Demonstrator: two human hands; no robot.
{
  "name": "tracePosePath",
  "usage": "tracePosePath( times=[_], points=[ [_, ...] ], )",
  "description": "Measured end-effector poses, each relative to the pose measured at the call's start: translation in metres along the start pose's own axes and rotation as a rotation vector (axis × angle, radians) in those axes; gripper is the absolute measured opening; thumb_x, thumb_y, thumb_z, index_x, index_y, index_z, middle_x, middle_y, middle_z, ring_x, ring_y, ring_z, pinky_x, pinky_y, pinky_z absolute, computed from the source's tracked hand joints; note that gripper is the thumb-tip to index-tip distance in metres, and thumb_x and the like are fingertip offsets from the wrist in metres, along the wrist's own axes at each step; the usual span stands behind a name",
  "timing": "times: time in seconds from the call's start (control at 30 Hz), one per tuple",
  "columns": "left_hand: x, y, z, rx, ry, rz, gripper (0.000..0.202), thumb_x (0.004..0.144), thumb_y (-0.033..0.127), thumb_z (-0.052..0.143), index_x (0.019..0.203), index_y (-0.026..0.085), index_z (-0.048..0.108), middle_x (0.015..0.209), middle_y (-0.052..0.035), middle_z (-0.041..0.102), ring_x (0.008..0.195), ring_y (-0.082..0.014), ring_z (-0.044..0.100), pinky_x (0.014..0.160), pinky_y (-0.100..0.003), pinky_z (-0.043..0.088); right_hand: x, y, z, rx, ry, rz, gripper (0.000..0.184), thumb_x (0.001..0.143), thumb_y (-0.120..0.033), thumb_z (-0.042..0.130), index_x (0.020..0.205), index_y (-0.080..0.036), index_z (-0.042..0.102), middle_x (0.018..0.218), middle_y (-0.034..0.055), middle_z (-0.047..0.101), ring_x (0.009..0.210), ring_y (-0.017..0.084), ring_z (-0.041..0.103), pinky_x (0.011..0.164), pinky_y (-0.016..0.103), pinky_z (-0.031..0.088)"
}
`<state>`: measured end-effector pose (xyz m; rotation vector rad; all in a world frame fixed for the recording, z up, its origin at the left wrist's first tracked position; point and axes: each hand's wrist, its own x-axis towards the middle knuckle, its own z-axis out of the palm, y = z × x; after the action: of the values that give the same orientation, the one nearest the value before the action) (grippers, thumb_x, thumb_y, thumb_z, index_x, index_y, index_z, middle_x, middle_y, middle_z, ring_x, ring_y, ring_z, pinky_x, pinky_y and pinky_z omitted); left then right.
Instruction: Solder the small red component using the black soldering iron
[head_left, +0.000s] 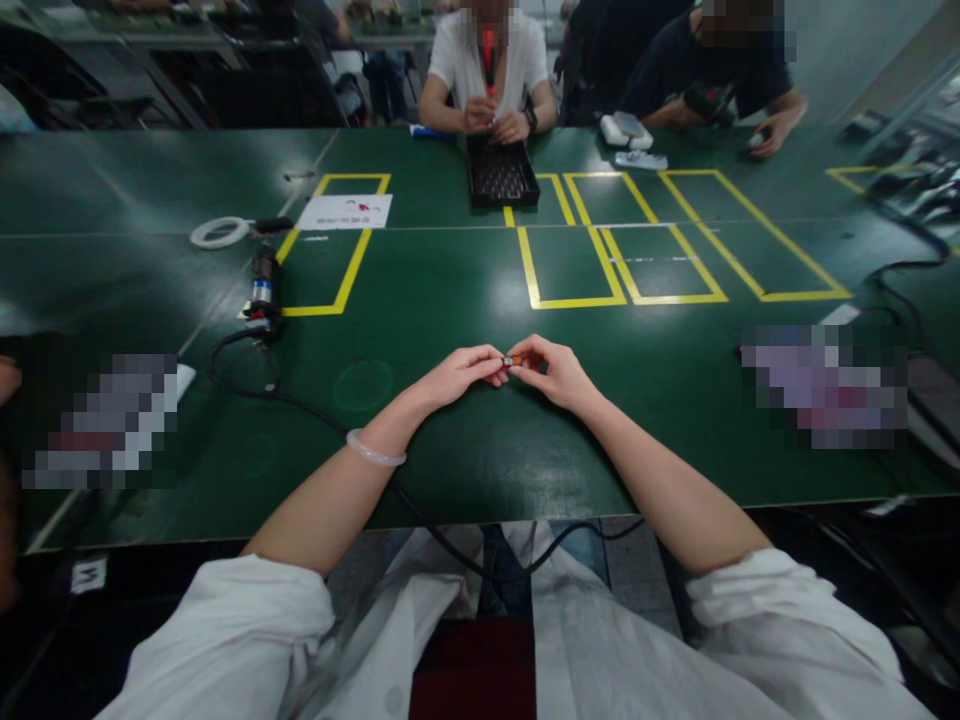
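My left hand (469, 370) and my right hand (553, 372) meet over the green table (450, 460), fingers pinched together. Between them is a small part (510, 361), orange on its right side with a dark and shiny metallic left end. My right fingertips grip the orange side; my left fingertips close on the other end. The part is too small and too covered by fingers to name its kind. A clear bangle (375, 449) circles my left wrist.
A black electric screwdriver (262, 285) lies at left, its cable running across the table edge. A white paper (346, 211) and yellow tape rectangles mark the table. Across, a co-worker (491, 80) handles something over a black tray (502, 175); another person (712, 75) sits at right.
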<state>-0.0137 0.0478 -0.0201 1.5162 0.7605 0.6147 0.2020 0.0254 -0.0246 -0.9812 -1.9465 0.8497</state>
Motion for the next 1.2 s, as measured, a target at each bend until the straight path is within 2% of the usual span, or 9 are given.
tracePosePath(
  times=[0.23,0.6,0.93,1.2],
  points=[
    [-0.001,0.005,0.004,0.094,0.014,0.010,0.035,0.087,0.045,0.062,0.093,0.011,0.061,0.083,-0.0044,0.061,0.078,-0.0142,0.057,0.079,-0.029,0.046,0.000,-0.001,0.000,-0.042,-0.014,-0.022,0.016,0.090,-0.033,0.063,0.096,-0.018,0.065,0.081,0.0024,0.066,0.068,0.013,0.056,0.064,0.027,0.045],
    [-0.001,0.002,0.006,0.163,0.027,0.060,0.037,0.091,0.049,0.057,0.088,0.013,0.058,0.080,-0.0035,0.059,0.075,-0.0136,0.055,0.077,-0.029,0.045,-0.001,0.001,0.002,-0.087,-0.002,-0.030,0.014,0.090,-0.031,0.062,0.095,-0.018,0.064,0.079,0.0022,0.065,0.066,0.014,0.055,0.064,0.027,0.045],
    [-0.006,-0.001,0.014,0.317,0.068,0.136,0.042,0.102,0.051,0.035,0.093,0.016,0.054,0.084,-0.0042,0.062,0.078,-0.0145,0.059,0.079,-0.028,0.045,-0.001,0.000,0.001,-0.046,0.010,-0.023,0.018,0.091,-0.036,0.062,0.096,-0.019,0.064,0.080,0.0025,0.066,0.067,0.014,0.055,0.064,0.028,0.045],
    [-0.006,0.001,0.016,0.307,0.076,0.131,0.044,0.102,0.053,0.034,0.090,0.015,0.054,0.082,-0.0041,0.061,0.076,-0.0144,0.058,0.079,-0.028,0.045,-0.001,-0.002,0.002,-0.051,0.004,-0.046,0.015,0.091,-0.032,0.062,0.096,-0.018,0.064,0.080,0.0021,0.065,0.067,0.014,0.055,0.064,0.027,0.044]
  ],
)
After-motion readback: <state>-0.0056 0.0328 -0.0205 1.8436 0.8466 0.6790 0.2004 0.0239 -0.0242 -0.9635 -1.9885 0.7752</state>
